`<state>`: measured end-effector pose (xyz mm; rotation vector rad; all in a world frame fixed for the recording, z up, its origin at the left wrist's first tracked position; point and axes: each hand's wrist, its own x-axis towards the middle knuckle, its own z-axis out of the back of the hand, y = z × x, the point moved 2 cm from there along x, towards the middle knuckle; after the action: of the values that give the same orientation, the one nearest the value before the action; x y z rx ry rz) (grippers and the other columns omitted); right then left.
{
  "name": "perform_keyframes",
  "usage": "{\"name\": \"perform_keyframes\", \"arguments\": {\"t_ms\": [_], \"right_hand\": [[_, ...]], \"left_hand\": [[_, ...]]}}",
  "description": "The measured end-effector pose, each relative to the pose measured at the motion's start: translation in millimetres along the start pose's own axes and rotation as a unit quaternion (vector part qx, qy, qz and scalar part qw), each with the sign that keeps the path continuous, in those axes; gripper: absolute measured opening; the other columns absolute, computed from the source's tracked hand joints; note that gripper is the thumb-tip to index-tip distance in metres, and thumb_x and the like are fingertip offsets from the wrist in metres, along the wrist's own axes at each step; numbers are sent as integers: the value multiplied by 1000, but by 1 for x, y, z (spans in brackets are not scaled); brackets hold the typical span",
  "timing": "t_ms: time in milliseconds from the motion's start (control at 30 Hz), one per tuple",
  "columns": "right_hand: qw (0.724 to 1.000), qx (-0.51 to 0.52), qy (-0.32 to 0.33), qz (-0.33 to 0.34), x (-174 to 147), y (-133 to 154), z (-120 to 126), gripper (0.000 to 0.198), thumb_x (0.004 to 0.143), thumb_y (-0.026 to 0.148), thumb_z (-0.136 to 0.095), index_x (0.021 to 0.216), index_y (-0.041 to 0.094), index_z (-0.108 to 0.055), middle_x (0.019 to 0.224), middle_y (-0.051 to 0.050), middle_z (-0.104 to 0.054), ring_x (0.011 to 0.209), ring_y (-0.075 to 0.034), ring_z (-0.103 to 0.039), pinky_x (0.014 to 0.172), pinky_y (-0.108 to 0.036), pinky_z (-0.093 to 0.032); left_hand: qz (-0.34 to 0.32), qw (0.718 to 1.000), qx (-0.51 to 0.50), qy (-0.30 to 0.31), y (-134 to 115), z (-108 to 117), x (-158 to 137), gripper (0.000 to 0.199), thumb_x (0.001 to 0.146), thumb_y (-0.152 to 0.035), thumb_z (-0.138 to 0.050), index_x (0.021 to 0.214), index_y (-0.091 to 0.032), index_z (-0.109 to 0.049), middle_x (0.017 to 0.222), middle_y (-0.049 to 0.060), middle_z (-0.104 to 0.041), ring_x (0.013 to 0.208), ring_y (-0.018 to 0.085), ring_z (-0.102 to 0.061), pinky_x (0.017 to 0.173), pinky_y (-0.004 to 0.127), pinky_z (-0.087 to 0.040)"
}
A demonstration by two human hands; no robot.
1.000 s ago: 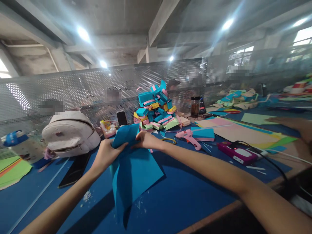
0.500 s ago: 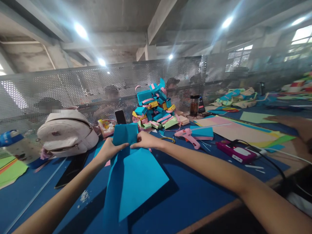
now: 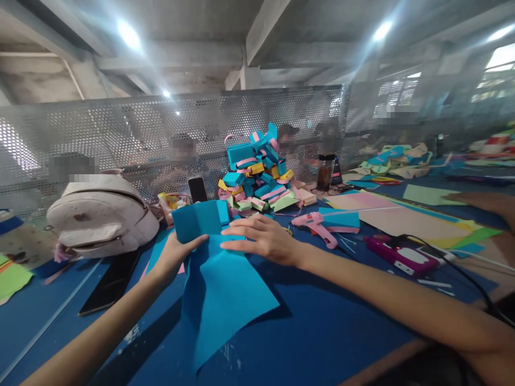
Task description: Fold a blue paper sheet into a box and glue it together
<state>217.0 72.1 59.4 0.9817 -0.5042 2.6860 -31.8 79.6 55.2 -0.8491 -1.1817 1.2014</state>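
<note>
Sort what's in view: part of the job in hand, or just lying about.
Job in hand:
blue sheet in left hand; right hand at it
probably pink glue gun, folded-paper pile

Apparently just lying about:
pale backpack
upright phone
flat black device

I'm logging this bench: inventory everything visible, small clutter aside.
Held sheet: 1, blue, centre
Backpack: 1, white, left
Bottle: 1, white, blue, left
Phones: 2+, black, left
Paper piles: 2+, multicoloured, centre, right
Glue gun: 1, pink, right
Jar: 1, brown, back
Device: 1, purple, right
Layered sheets: several, multicoloured, right
Table: 1, blue, beneath
Mesh screen: 1, grey, behind
People: several, beyond screen
Co-worker's hand: 1, bare, right
Left hand: 1, bare, gripping sheet
Right hand: 1, bare, at sheet
</note>
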Motion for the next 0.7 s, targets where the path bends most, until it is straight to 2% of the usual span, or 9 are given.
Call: {"name": "perform_keyframes", "arguments": {"t_ms": [133,233,367,500,700], "right_hand": [[998,11,34,46,9,-1,-4,29,95,16,-50,119,27,-61,124,0,-64,123,-18,-47,99,-37,-34],[996,41,54,54,17,1,-8,31,92,11,-48,112,25,-66,109,0,-70,109,-18,-54,98,-37,-33],[996,52,39,55,25,-2,-9,36,97,9,-37,110,23,-68,104,-1,-72,102,-16,-57,95,-35,-34],[996,23,49,67,30,-12,-5,35,100,14,-35,113,24,-67,111,0,-71,110,-16,-55,99,-37,-32],[985,-59,93,130,31,-13,2,35,100,13,-36,113,26,-66,110,2,-71,120,-17,-49,107,-39,-27]], "left_hand": [[18,998,-10,63,-1,-10,3,51,55,-40,-87,98,-16,-73,100,12,-75,89,30,-71,74,36,-58],[22,997,-5,74,-1,-11,6,47,55,-40,-87,93,-16,-74,96,11,-76,86,30,-72,73,35,-58],[6,998,-4,55,-8,-9,10,47,55,-40,-87,93,-14,-74,97,11,-76,84,28,-71,74,35,-57],[-29,999,-12,19,-21,-7,9,52,57,-40,-86,100,-15,-72,103,10,-74,90,27,-70,79,34,-56],[-55,998,-9,-15,-24,-4,8,54,55,-41,-87,99,-13,-72,95,10,-75,87,28,-69,78,36,-56]]}}
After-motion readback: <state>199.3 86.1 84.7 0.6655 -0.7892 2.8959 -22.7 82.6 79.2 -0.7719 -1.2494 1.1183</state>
